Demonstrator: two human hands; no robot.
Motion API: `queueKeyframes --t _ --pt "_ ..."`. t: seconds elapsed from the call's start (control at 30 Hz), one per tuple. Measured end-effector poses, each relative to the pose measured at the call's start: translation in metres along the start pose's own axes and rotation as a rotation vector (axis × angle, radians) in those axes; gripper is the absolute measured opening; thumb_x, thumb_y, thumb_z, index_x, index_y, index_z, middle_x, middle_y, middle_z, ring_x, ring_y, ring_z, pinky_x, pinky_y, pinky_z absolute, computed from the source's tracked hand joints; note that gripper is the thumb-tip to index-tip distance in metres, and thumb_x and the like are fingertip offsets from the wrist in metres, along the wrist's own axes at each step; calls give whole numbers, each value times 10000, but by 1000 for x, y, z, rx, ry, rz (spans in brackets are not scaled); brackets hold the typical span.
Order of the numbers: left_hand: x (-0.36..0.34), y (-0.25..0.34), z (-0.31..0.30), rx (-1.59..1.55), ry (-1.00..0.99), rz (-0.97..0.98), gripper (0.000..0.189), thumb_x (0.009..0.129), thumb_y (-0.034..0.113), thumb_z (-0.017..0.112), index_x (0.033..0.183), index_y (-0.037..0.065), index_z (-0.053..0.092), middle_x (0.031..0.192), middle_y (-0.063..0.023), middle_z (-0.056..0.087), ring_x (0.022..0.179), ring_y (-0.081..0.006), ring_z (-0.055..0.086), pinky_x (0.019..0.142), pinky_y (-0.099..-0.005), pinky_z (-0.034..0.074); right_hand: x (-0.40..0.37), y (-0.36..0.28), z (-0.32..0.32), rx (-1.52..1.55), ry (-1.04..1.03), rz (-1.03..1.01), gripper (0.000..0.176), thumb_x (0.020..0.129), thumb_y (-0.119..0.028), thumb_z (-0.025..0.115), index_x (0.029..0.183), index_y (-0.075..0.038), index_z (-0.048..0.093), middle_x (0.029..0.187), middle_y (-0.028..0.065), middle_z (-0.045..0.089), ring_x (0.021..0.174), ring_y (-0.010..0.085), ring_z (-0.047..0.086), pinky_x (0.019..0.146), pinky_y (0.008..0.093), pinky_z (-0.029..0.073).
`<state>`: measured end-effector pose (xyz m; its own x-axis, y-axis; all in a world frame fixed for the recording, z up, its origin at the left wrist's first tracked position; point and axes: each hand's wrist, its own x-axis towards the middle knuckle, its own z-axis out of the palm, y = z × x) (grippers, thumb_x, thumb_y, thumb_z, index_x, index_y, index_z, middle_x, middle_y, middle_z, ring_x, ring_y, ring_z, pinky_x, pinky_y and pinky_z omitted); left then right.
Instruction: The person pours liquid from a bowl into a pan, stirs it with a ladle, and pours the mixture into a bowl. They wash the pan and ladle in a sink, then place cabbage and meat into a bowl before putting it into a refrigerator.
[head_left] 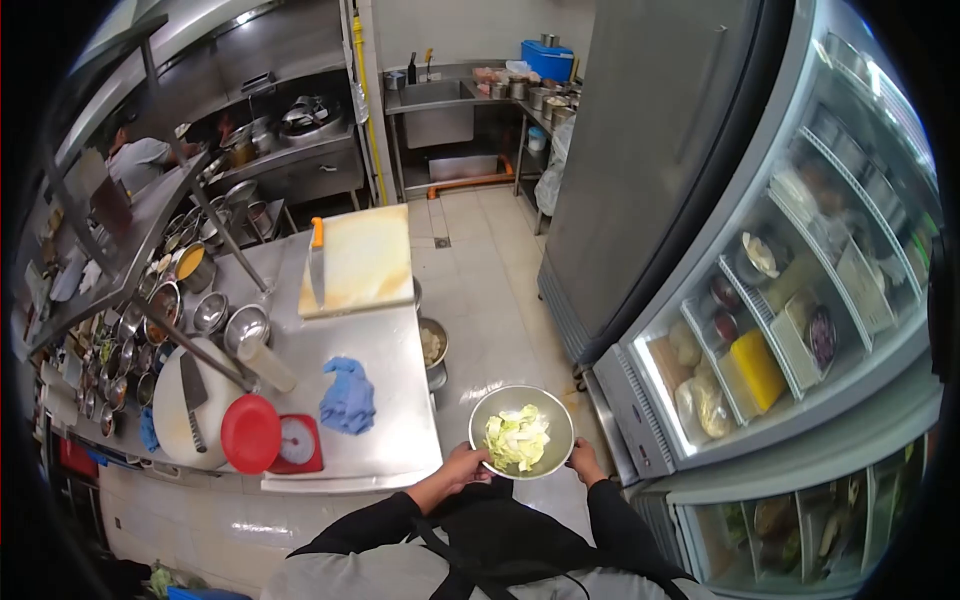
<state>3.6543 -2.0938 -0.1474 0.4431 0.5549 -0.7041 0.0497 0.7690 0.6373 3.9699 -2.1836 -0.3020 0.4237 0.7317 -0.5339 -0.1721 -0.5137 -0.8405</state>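
Observation:
A metal bowl (553,462) is held in front of my body, between both hands. Chopped cabbage (517,437), pale green and yellow, lies inside it. My left hand (465,470) grips the bowl's left rim, fingers closed on it. On the opposite rim, my right hand (586,460) is closed too, its fingers partly hidden by the bowl. To the left, on the steel table (395,440), are a crumpled blue cloth (347,396) and a red kitchen scale (297,443) with a red pan (250,433).
A glass-door fridge (640,400) with stocked shelves stands at right, beside a tall steel cabinet (650,180). On the table, a white cutting board (370,260) carries an orange-handled knife (318,265). A pot (434,345) stands beside the table. Another person (140,160) is at far left.

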Motion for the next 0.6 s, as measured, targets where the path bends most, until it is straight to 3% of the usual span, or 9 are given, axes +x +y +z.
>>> queueKeyframes --t 0.07,0.13,0.23,0.3,0.33,0.47,0.57,0.6 --pt "30 26 7 48 4 27 477 821 94 648 1215 -59 426 941 -157 651 705 -204 683 607 -278 566 35 -28 -14 -175 -44 -79 176 956 -186 557 1028 -38 620 863 68 662 683 163 634 568 293 511" --pt "55 48 21 60 48 35 477 824 99 648 1218 -64 433 945 -160 656 723 -206 693 601 -277 570 33 -53 -32 -46 22 49 123 887 -146 642 968 -57 613 805 41 633 639 151 622 543 269 497" --pt "100 75 38 65 73 12 448 833 102 632 1211 -58 454 952 -154 662 739 -204 700 599 -282 571 62 -2 -93 -4 27 133 93 838 -95 648 821 -110 558 688 1 530 539 151 566 426 269 419" --pt "120 99 45 29 100 -4 418 841 95 607 1215 -34 470 964 -139 665 734 -198 698 605 -281 568 62 25 -141 -1450 -232 -538 172 722 -239 727 820 -106 678 823 152 681 789 358 665 706 494 498" --pt "124 112 48 34 109 -6 418 841 95 607 1215 -34 470 964 -139 665 734 -198 698 605 -281 568 55 35 -154 -1510 -275 -552 168 730 -278 717 815 -136 690 809 140 685 794 340 677 675 487 504" --pt "174 148 53 -129 149 -4 414 851 89 602 1245 25 492 955 -108 669 722 -194 692 593 -275 555 91 67 -197 -1284 -315 -127 145 743 -271 699 808 -142 690 792 137 683 780 341 677 663 499 502" --pt "209 159 37 -175 191 -26 400 860 66 593 1247 39 499 920 -95 660 665 -183 656 550 -269 534 156 77 -204 -1297 -378 -132 130 753 -265 685 804 -146 690 780 134 681 770 341 677 655 508 500" --pt "209 178 48 -242 301 -10 409 852 34 594 1249 27 496 928 -111 653 637 -185 640 527 -277 527 190 78 -204 -1325 -410 -178 125 756 -263 681 802 -148 691 775 133 680 766 342 677 652 511 500"
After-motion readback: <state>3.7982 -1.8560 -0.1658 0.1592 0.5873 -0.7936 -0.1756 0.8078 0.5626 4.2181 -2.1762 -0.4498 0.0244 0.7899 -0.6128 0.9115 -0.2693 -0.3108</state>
